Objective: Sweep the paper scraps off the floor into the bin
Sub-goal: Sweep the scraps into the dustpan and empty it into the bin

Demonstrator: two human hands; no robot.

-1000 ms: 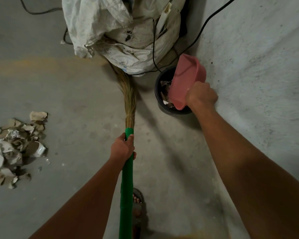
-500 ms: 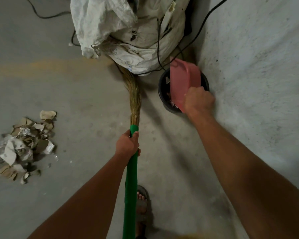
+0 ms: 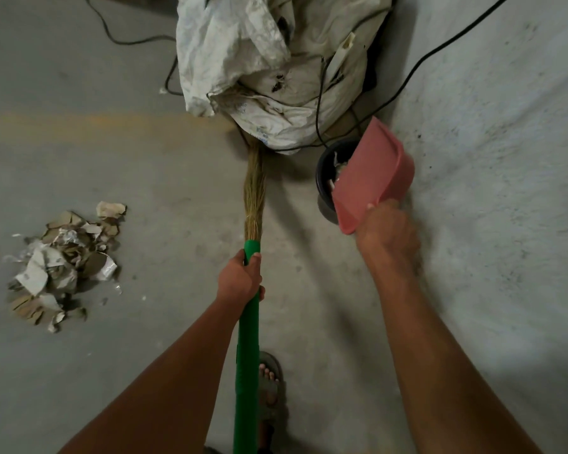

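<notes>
Lying heaped on the floor far to my left, the paper scraps (image 3: 64, 263) look light, crumpled and easily scattered, better gathered with bristles than pinched. My left hand (image 3: 241, 278) is wrapped around the green broom (image 3: 248, 339), well apart from them. My right hand (image 3: 386, 229) grips the pink dustpan (image 3: 371, 178), tilted over the black bin (image 3: 325, 173).

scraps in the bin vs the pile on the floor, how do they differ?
The scraps in the bin sit inside the black bin, mostly hidden by the pink dustpan; the pile on the floor lies fully exposed, away to the left. Only a few pale bits show in the bin, while the floor pile is a broad spread heap. Both look like torn, crumpled paper.
</notes>
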